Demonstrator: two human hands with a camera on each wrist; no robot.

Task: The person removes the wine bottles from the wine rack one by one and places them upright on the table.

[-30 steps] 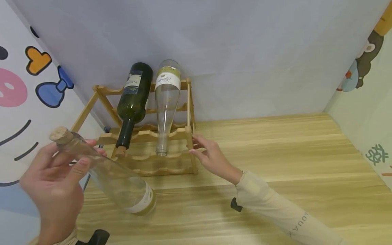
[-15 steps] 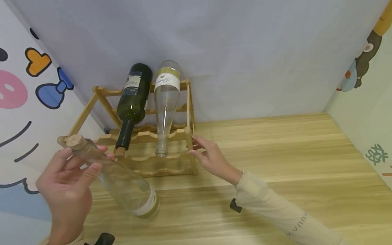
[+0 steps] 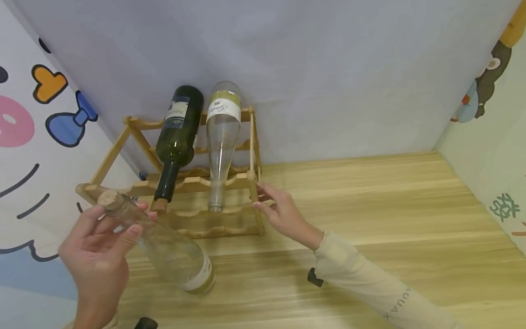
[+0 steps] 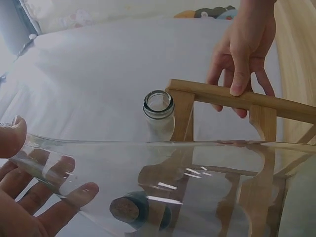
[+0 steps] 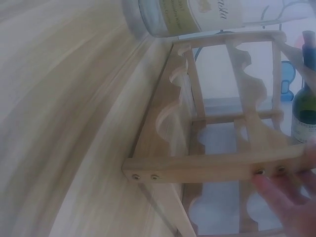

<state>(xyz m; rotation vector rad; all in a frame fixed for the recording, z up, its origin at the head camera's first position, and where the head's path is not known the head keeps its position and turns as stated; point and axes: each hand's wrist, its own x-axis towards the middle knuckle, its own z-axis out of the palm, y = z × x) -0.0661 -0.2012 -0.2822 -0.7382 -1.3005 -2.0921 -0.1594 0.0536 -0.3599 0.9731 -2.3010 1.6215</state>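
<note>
My left hand [image 3: 96, 256] holds a clear glass bottle [image 3: 176, 258] by its neck, thumb on the near side. A cork [image 3: 110, 199] stops its mouth, and the bottle tilts with its labelled base down to the right, in front of the wooden wine rack [image 3: 197, 184]. My right hand [image 3: 283, 214] grips the rack's front right post between thumb and fingers. In the left wrist view the held bottle [image 4: 118, 173] lies across the lower half, with the rack showing through the glass. Its label [image 5: 212, 15] shows at the top of the right wrist view.
On the rack's top tier lie a corked dark green wine bottle [image 3: 176, 141] and an uncorked clear bottle [image 3: 222, 137], necks toward me. The rack stands on a wood-grain tabletop [image 3: 370, 219] near a pale back wall [image 3: 328, 82]. A cartoon-printed wall [image 3: 24, 183] rises at the left.
My left hand has moved right and slightly down with the corked bottle, bringing its neck closer to the rack's front left. My right hand stays on the post.
</note>
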